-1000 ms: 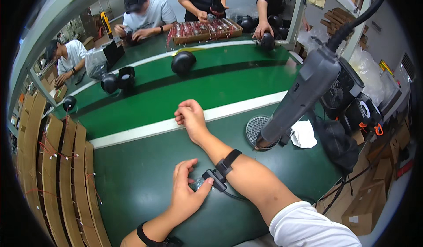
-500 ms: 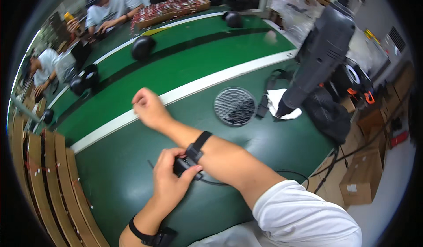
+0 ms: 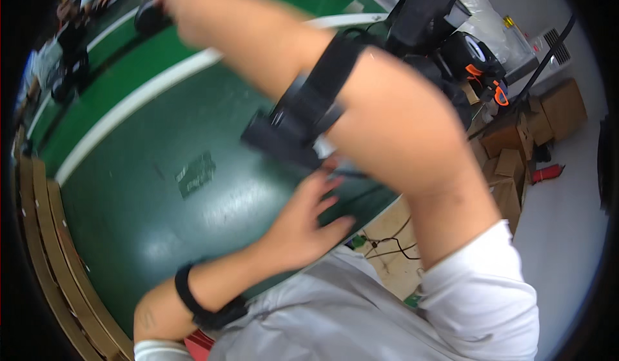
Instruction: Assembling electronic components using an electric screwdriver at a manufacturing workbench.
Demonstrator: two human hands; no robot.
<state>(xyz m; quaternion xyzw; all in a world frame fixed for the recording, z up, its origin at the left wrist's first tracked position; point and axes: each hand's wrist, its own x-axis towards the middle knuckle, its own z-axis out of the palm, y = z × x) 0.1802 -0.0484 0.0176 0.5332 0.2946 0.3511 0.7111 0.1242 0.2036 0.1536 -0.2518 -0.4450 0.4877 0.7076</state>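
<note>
My right arm is raised across the upper middle, and my right hand [image 3: 193, 3] is smeared by motion at the top edge, so its fingers cannot be made out. Around that forearm runs a black strap [image 3: 342, 64] that carries a black box-shaped device [image 3: 284, 138]. Just below the device is my left hand [image 3: 303, 222], its fingers spread and nothing seen in them. One fingertip comes close to the device's lower end; whether it touches is blurred. A second black band [image 3: 187, 296] with a dark device circles my left forearm.
A dark green tabletop [image 3: 142, 167] bears a greenish patch [image 3: 196, 175]. Beyond a white rail [image 3: 138, 100] lies a green conveyor belt [image 3: 84, 113]. Long cardboard strips [image 3: 39, 232] stand at left. Cardboard boxes [image 3: 509, 180], cables [image 3: 393, 242] and a black tool [image 3: 422, 13] are at right.
My right forearm has risen nearer the view. My left hand has let go of the strapped device and opened, moving right. The view has shifted, and the round dish is no longer seen.
</note>
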